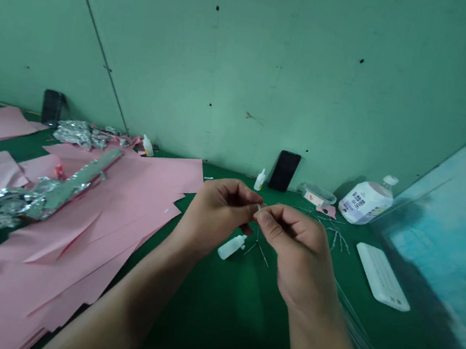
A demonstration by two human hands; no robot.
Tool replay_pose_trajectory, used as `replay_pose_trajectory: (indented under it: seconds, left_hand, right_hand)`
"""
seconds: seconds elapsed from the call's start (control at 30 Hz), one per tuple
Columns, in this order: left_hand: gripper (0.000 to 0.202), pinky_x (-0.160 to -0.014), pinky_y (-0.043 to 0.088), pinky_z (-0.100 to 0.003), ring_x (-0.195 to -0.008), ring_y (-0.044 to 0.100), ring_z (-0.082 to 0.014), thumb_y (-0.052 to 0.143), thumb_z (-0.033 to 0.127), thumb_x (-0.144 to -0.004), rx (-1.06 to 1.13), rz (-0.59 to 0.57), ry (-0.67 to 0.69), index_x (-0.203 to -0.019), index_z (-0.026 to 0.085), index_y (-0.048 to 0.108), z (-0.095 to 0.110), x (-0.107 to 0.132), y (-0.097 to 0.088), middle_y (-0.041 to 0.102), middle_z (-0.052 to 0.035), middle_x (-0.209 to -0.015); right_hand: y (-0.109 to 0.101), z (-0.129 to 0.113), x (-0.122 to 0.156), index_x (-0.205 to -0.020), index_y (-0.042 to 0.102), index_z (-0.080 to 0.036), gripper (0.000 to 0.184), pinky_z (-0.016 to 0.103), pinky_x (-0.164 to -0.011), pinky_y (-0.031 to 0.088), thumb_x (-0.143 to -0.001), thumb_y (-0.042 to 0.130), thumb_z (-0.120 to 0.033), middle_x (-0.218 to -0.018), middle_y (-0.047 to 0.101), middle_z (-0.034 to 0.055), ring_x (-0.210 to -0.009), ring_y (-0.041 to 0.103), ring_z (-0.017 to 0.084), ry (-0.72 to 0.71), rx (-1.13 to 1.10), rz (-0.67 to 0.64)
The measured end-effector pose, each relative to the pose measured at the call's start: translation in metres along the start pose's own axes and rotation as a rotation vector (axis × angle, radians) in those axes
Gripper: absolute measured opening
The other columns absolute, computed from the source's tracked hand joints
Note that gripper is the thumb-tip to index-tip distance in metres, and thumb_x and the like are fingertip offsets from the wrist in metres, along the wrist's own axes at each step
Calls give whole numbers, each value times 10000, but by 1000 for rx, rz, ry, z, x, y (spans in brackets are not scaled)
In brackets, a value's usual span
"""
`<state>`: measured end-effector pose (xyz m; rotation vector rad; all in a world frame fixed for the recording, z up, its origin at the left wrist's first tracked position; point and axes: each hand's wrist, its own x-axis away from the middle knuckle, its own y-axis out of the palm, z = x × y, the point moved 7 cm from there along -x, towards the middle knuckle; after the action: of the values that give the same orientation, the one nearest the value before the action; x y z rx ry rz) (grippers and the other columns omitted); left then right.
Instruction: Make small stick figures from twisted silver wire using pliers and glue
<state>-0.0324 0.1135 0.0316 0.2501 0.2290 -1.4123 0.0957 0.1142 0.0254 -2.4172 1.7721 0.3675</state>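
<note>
Your right hand [295, 243] is closed and pinches a thin wire [259, 207] in its fingertips, up at the middle of the table. Your left hand [216, 213] is curled up just beside it. Its fingers reach for the same spot, but you cannot tell if they hold the wire too. So right now your fingers are working on this small wire, high above the green mat [227, 336].

Under your hands, a small white glue bottle [231, 247] lies on its side. Just past it, a little wire shape [257, 250] stands on thin legs. More bent wires [336, 238] lie to the right, near a flat white keyboard [382, 277] by the right edge.

On the left side, pink paper sheets [68, 241] spread out, and a long foil-covered shape [42, 195] lies on them. At the far edge stand a black phone [284, 171], a small upright bottle [259, 180], a clear plastic tub [318, 195] and a big white bottle [366, 199]. Behind them all is a green wall [237, 49].
</note>
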Motion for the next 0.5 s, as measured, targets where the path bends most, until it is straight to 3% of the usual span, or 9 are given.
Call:
replay_pose_trajectory:
  seconds: [0.1, 0.17, 0.23, 0.3, 0.37, 0.5]
  left_hand:
    - [88, -575, 517, -233, -640, 636, -125, 668, 119, -752, -480, 35, 408, -772, 191, 715, 32, 9, -1, 701, -19, -728]
    - [153, -624, 513, -239, -681, 639, -128, 627, 87, -780, -682, 50, 678, -773, 199, 730, 49, 21, 5, 700, -23, -738]
    - [169, -592, 498, -226, -639, 628, -116, 613, 67, -780, -713, 50, 762, -741, 187, 727, 55, 28, 7, 689, -21, -705]
    - [163, -544, 481, -207, -598, 617, -104, 631, 46, -743, -626, 75, 669, -700, 181, 713, 53, 25, 2, 681, -7, -670]
    - [163, -522, 483, -204, -587, 622, -107, 647, 33, -696, -487, 110, 493, -651, 184, 692, 44, 19, -4, 687, 5, -651]
    - [110, -433, 474, -214, -489, 601, -112, 670, 74, -661, -110, 113, 115, -617, 175, 663, 10, 7, -8, 691, 0, -617]
  right_hand:
    - [-3, 3, -1, -656, 648, -210, 203, 272, -570, 370, -825, 662, -323, -654, 533, -4, -649, 465, 132, 28, -55, 2]
    - [-3, 4, -2, -609, 614, -202, 232, 268, -555, 337, -810, 672, -304, -625, 474, -17, -622, 413, 120, 43, -92, -22]
    - [-2, 5, -1, -606, 608, -198, 233, 266, -546, 309, -806, 677, -295, -615, 436, -25, -612, 380, 114, 63, -127, -45]
    - [1, 4, -1, -629, 625, -197, 225, 267, -547, 299, -819, 674, -305, -622, 437, -24, -616, 375, 113, 75, -153, -73]
    - [3, 3, 0, -661, 644, -198, 215, 267, -553, 304, -836, 667, -320, -629, 451, -24, -621, 384, 113, 67, -158, -90]
    - [6, -1, 1, -712, 660, -201, 195, 279, -584, 351, -867, 639, -318, -668, 527, -10, -651, 455, 124, 28, -113, -106]
